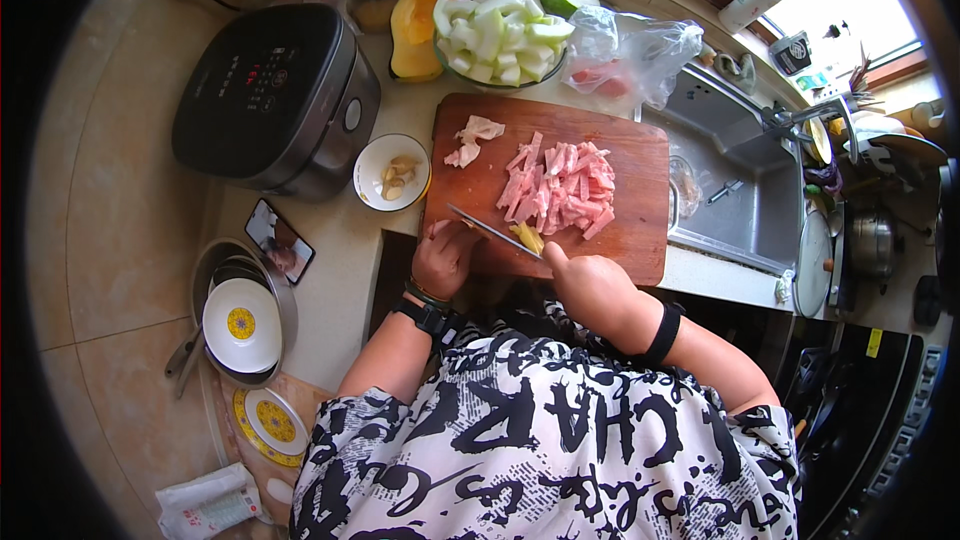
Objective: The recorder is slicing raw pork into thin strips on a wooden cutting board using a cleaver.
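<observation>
My right hand [600, 289] grips a kitchen knife [495, 230], its handle hidden in my fist. The blade is seen nearly edge-on, slanting across the near part of a wooden cutting board [637, 187]. Left of the blade, my left hand [442, 259] has its fingers bent at the board's near edge; whether they hold anything is hidden. Yellow strips, apparently ginger [527, 238], lie against the blade on its far side. Beyond them is a heap of pink raw meat strips [559, 184]. Pale meat trimmings [474, 139] lie at the board's far left.
A white bowl [364, 184] with peeled garlic cloves stands left of the board, near a rice cooker [277, 97] and phone [279, 241]. Behind are a bowl of cut melon [499, 41], a squash half [420, 30] and a plastic bag [630, 52]. The steel sink [720, 142] is right.
</observation>
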Motion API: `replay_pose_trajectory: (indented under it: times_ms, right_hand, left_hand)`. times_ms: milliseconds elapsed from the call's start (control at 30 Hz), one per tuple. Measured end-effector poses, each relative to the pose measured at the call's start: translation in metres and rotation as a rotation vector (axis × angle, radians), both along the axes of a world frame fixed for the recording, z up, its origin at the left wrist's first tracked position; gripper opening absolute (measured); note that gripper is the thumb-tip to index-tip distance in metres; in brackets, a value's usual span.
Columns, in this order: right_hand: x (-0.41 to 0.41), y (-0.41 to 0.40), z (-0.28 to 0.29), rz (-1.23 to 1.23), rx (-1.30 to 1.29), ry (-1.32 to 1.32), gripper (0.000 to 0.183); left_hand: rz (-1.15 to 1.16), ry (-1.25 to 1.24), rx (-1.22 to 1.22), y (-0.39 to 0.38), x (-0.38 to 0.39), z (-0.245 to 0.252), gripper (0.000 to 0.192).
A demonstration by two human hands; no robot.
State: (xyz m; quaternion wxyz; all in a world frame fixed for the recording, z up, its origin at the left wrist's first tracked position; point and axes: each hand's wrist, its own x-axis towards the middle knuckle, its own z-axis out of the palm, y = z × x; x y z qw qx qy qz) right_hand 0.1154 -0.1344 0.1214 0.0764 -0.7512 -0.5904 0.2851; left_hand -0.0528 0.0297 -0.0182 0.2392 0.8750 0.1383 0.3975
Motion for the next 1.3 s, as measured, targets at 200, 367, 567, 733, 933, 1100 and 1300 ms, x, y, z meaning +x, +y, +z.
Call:
replay_pose_trajectory:
  times_ms: [200, 367, 567, 733, 933, 1100, 1300]
  right_hand:
    - [0.0, -0.001, 0.01, 0.028, -0.008, 0.001, 0.024]
    - [0.003, 0.003, 0.009, 0.028, -0.034, 0.015, 0.024]
    - [0.006, 0.007, 0.01, 0.009, -0.068, 0.054, 0.022]
    - [0.009, 0.01, 0.007, 0.008, -0.09, 0.08, 0.022]
    - [0.012, 0.014, 0.005, 0.02, -0.118, 0.103, 0.027]
    - [0.014, 0.021, -0.004, 0.035, -0.099, 0.128, 0.029]
    - [0.0, 0.036, -0.017, -0.076, -0.211, 0.184, 0.028]
  left_hand:
    - [-0.01, 0.0, 0.004, 0.001, 0.0, 0.0, 0.018]
    - [-0.014, 0.005, -0.016, 0.002, 0.001, 0.002, 0.016]
    - [-0.001, 0.004, -0.007, 0.001, 0.002, 0.004, 0.019]
    - [0.004, 0.02, 0.0, 0.001, 0.002, 0.002, 0.019]
    - [0.008, 0.044, -0.017, 0.0, 0.001, 0.004, 0.021]
    - [-0.01, 0.066, -0.046, 0.0, 0.0, 0.002, 0.021]
    - [-0.003, 0.097, -0.005, 0.001, 0.0, 0.004, 0.018]
